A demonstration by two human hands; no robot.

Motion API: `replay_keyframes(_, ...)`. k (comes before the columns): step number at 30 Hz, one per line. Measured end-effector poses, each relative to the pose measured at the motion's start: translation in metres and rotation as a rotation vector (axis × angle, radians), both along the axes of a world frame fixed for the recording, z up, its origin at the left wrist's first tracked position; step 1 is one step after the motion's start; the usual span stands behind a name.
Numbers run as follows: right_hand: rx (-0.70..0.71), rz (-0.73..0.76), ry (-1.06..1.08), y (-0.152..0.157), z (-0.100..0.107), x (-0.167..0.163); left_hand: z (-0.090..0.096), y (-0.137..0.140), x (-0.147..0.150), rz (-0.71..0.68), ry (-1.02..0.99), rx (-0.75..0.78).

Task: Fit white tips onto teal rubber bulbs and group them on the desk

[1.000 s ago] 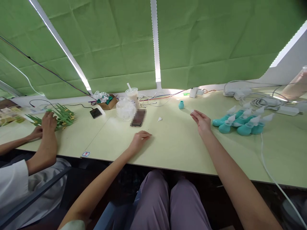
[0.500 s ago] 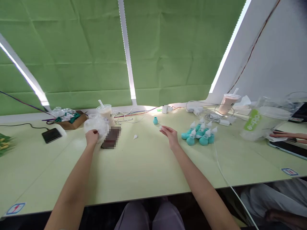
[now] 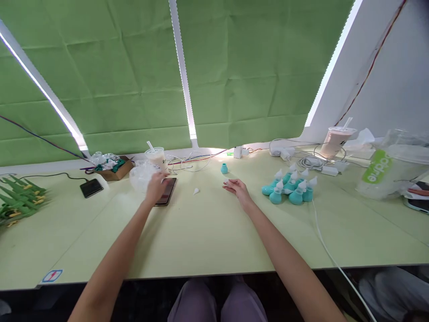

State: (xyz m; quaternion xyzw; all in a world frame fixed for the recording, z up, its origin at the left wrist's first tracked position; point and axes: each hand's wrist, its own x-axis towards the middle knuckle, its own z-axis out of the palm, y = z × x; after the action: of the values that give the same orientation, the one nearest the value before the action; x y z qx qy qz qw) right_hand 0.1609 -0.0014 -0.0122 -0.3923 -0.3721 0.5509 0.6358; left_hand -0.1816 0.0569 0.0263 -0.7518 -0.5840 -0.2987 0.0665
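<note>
My left hand (image 3: 156, 187) is over the left edge of a dark phone (image 3: 168, 192), beside a crumpled clear plastic bag (image 3: 139, 176). Its fingers point right, slightly blurred and apart, with nothing seen in them. My right hand (image 3: 238, 192) pinches a small whitish plastic piece (image 3: 226, 182) above the table; its exact shape is mostly hidden. Just beyond stands a teal bulb (image 3: 224, 168) with an open neck and no tip. A white cone-shaped tip (image 3: 196, 191) lies between my hands. Right of my right hand, several teal bulbs with white tips (image 3: 296, 197) are grouped together.
Two drink cups (image 3: 156, 156) (image 3: 335, 142) stand near the wall. White cables and chargers (image 3: 311, 162) lie at back right, near a large plastic bag (image 3: 389, 170). At left are a cardboard box (image 3: 117, 171), a black device (image 3: 91, 188) and green-yellow objects (image 3: 23, 199). Another person's hand (image 3: 418, 191) shows at far right.
My left hand has let go of the plastic bag and moved right, over the phone. My right hand still pinches the small piece. The view has shifted left.
</note>
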Motion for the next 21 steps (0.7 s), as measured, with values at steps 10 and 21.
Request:
replay_keyframes(10, 0.064, 0.034, -0.094, -0.007, 0.003, 0.001, -0.041, -0.009, 0.101, -0.329, -0.158, -0.351)
replay_keyframes(21, 0.177, 0.144, -0.403, -0.005, -0.006, -0.011, -0.044, -0.046, 0.157, -0.577, -0.538, -0.395)
